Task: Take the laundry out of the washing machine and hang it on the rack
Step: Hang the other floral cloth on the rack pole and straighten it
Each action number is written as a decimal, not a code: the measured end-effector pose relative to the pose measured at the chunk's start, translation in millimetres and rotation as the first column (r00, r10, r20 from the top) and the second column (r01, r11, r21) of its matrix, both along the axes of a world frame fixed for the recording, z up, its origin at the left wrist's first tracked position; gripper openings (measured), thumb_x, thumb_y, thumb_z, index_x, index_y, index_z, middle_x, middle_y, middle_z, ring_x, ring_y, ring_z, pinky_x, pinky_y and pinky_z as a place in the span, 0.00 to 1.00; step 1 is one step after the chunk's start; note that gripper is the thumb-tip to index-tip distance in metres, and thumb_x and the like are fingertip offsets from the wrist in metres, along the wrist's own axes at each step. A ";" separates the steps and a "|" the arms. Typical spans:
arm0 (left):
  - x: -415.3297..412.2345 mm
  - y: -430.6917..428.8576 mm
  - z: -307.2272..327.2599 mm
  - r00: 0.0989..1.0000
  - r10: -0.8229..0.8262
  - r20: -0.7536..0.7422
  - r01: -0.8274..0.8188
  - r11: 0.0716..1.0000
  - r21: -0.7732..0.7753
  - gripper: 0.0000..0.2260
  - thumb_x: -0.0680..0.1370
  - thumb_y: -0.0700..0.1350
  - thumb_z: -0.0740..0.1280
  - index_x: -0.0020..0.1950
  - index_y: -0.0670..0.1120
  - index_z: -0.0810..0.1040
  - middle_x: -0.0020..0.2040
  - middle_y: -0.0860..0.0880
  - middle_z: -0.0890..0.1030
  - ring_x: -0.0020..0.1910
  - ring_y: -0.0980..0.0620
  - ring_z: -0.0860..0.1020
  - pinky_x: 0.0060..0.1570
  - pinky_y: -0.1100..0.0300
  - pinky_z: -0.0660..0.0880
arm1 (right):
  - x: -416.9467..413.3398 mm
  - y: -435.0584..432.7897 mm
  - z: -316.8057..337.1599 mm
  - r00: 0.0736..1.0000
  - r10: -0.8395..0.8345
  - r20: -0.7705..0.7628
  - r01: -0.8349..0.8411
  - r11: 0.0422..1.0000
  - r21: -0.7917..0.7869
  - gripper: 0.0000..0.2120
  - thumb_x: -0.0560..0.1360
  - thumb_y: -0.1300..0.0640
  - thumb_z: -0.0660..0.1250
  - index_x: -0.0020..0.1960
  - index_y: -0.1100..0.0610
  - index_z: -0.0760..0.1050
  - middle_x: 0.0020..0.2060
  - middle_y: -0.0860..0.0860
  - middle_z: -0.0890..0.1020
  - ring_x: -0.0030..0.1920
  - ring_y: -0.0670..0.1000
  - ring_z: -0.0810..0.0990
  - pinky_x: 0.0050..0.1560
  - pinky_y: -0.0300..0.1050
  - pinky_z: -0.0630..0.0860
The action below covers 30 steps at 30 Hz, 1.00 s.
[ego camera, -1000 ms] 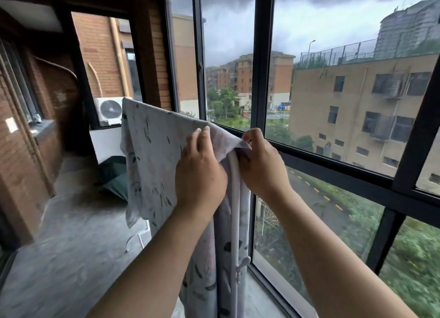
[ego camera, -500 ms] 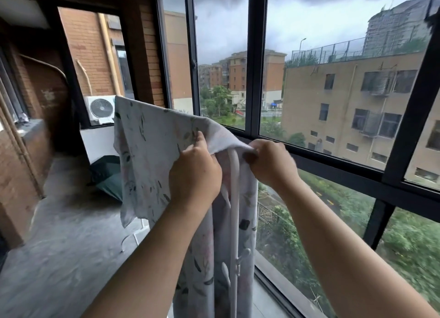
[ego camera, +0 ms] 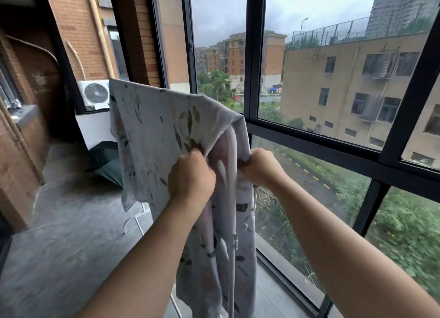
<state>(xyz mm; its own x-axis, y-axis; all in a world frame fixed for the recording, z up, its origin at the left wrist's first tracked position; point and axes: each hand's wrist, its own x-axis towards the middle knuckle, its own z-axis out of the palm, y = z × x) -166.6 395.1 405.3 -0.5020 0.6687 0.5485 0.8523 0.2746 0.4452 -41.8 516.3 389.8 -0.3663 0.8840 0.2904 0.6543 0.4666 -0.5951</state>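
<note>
A white cloth with a leaf print (ego camera: 152, 132) hangs over the top bar of a white drying rack (ego camera: 232, 198), draped down both sides. My left hand (ego camera: 191, 175) grips a bunch of the cloth on the left side of the rack's upright tube. On the right side, my right hand (ego camera: 260, 166) pinches the cloth's edge. Both hands are below the rack's top. The washing machine is not in view.
A black-framed window wall (ego camera: 309, 137) runs along the right, close to the rack. A grey concrete floor (ego camera: 59, 234) stretches left, with a dark green thing (ego camera: 107, 163) lying on it below a white air-conditioner unit (ego camera: 95, 94). Brick walls stand at the left.
Both hands have slid down from the top of the rack along the cloth, and now grip it lower on each side. The cloth sits tighter over the top bar.
</note>
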 end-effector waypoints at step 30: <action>-71.7 4.7 -181.3 0.926 0.173 0.336 -0.116 0.976 -0.183 0.11 0.79 0.53 0.63 0.50 0.48 0.79 0.48 0.40 0.83 0.48 0.36 0.80 0.42 0.55 0.69 | -4.6 0.9 -159.0 0.949 -0.133 -0.286 0.007 0.916 -0.402 0.14 0.77 0.62 0.65 0.34 0.54 0.80 0.28 0.45 0.80 0.26 0.41 0.78 0.24 0.30 0.72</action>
<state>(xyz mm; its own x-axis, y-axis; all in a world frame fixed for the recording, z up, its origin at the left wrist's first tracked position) -238.4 399.8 224.0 -0.7398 0.6373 0.2155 0.5969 0.4740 0.6473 -46.4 517.2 230.8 -0.2497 0.9683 0.0020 0.4364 0.1144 -0.8924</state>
